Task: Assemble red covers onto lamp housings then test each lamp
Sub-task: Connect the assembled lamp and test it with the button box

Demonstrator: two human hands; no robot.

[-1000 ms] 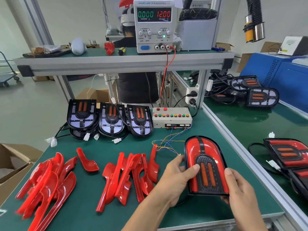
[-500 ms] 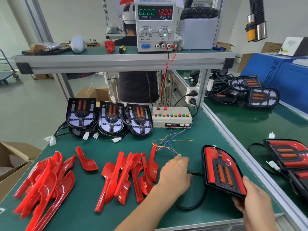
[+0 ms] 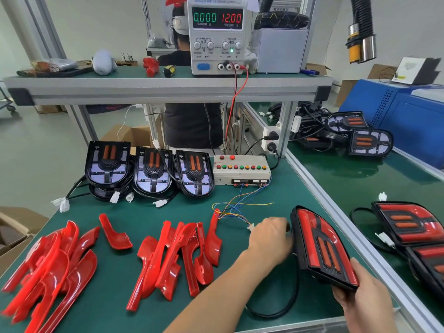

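I'm looking at a factory assembly station for vehicle lamps. Beyond my hands (image 3: 269, 239) a green-matted surface (image 3: 144, 212) on aluminium framing carries a row of uncovered lamp housings (image 3: 151, 171) and a push-button test box (image 3: 241, 170). Left of my hands lie piles of red covers (image 3: 177, 255). A bench power supply (image 3: 217, 34) sits on the shelf (image 3: 156, 88) above, and another worker (image 3: 189, 123) sits behind it.

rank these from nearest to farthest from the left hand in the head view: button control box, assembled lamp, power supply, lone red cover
1. assembled lamp, right beside the left hand
2. button control box, behind it on the bench
3. lone red cover, off to its left
4. power supply, up on the shelf
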